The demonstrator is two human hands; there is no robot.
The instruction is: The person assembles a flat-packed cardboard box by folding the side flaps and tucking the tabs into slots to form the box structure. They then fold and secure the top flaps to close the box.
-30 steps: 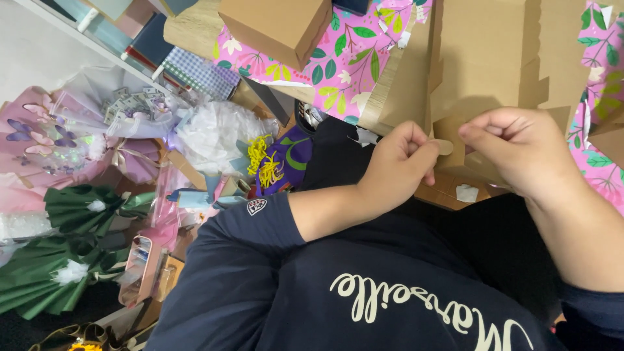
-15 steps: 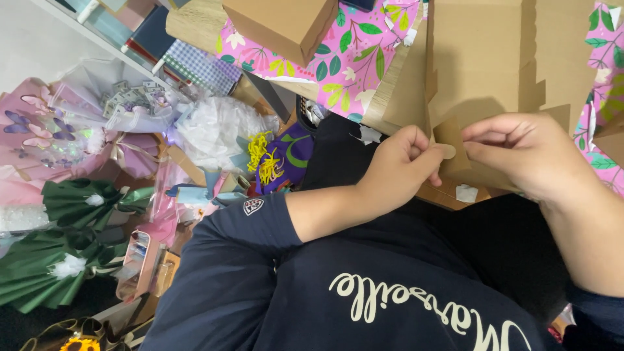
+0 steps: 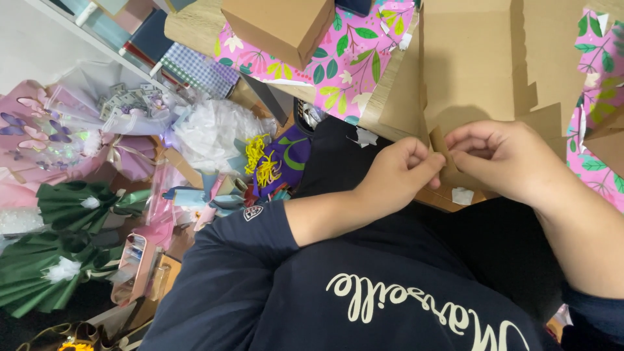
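Note:
A flat brown cardboard box blank (image 3: 474, 65) lies on the table edge in front of me. My left hand (image 3: 396, 175) and my right hand (image 3: 504, 159) meet at its near edge. Both pinch a small cardboard flap (image 3: 441, 144) between thumb and fingers, and the flap stands up from the sheet. My dark long sleeves and dark printed shirt (image 3: 390, 286) fill the lower part of the view.
A folded brown box (image 3: 276, 26) rests on pink floral wrapping paper (image 3: 338, 62) on the wooden table. To the left lie pink and green wrapped bouquets (image 3: 71, 214), white tissue (image 3: 208, 133), yellow ribbon (image 3: 260, 162) and other craft items. More floral paper (image 3: 601, 97) is at right.
My hands have closed in on each other, and the small flap is now pinched upright between both sets of fingers. The view has shifted slightly.

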